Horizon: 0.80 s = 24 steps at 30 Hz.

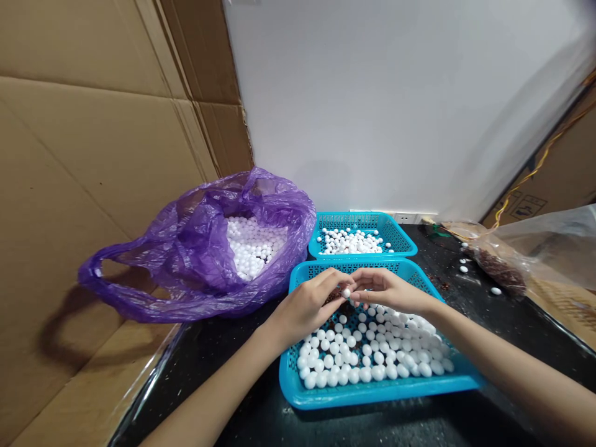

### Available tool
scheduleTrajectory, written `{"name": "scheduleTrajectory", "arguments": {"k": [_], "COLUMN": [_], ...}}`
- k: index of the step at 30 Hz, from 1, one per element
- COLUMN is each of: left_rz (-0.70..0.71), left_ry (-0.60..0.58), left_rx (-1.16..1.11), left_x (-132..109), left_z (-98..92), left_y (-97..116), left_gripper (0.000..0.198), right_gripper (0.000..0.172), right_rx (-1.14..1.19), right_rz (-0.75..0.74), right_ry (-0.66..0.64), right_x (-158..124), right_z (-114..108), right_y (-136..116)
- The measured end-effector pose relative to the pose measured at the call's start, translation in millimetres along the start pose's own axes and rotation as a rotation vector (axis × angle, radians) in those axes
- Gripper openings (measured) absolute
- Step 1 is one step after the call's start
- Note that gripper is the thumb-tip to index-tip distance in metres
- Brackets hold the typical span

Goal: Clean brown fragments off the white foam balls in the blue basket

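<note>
Above the near blue plastic basket (354, 398), my left hand (313, 305) and my right hand (393, 290) meet at the fingertips. A small white ball (346, 293) is pinched there, with fingers of both hands against it. Many similar white balls (379, 357) lie in the basket below, mostly toward its front and right. Small reddish-brown bits (333, 298) show in the basket behind my left fingers. Some of the fingertips' contact with the ball is hidden.
A purple plastic bag (186, 248) full of white balls stands open at the left. Behind is a second blue basket (400, 239) with white pieces. At right lie a clear bag of reddish-brown bits (500, 270) and a loose white piece (496, 291). Cardboard (93, 136) walls the left.
</note>
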<state>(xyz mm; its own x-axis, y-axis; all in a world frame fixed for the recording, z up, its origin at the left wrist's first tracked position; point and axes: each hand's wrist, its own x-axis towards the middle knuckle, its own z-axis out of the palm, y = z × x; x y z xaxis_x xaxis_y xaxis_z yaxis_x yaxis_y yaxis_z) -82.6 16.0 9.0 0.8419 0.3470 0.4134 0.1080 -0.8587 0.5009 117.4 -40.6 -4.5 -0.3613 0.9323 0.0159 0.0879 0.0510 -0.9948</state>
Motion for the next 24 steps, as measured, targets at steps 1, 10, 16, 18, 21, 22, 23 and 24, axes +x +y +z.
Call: {"name": "scheduleTrajectory", "arguments": {"k": [1, 10, 16, 18, 21, 22, 23, 24], "left_rz": [0.005, -0.045, -0.099, -0.116, -0.128, -0.126, -0.124, -0.123], "left_ry": [0.000, 0.094, 0.124, 0.112, 0.097, 0.099, 0.102, 0.106], "left_rx": [-0.019, 0.063, 0.090, 0.087, 0.084, 0.084, 0.085, 0.085], "left_x": [-0.3, -0.1, -0.7, -0.6, -0.3, -0.3, -0.4, -0.5], "left_z": [0.0, 1.6, 3.3, 3.1, 2.6, 2.4, 2.3, 2.1], "left_y": [-0.1, -0.4, -3.9, -4.0, -3.6, -3.3, -3.0, -2.7], "left_gripper": [0.022, 0.043, 0.037, 0.036, 0.035, 0.035, 0.035, 0.035], "right_gripper": [0.022, 0.025, 0.017, 0.017, 0.019, 0.019, 0.020, 0.021], "right_rx": [0.024, 0.044, -0.117, -0.094, -0.023, -0.003, 0.006, 0.007], "right_rz": [-0.001, -0.021, -0.023, 0.059, 0.142, 0.091, 0.002, -0.104], "right_ry": [0.001, 0.063, -0.025, -0.188, -0.334, -0.240, -0.065, 0.155], "right_x": [0.3, 1.3, -2.5, -4.2, -4.6, -3.9, -2.7, -1.4], "right_z": [-0.5, -2.5, -2.0, -1.4, -1.9, -3.0, -4.6, -6.7], "right_y": [1.1, 3.1, -0.3, 0.6, 0.8, 0.3, -0.2, -0.6]}}
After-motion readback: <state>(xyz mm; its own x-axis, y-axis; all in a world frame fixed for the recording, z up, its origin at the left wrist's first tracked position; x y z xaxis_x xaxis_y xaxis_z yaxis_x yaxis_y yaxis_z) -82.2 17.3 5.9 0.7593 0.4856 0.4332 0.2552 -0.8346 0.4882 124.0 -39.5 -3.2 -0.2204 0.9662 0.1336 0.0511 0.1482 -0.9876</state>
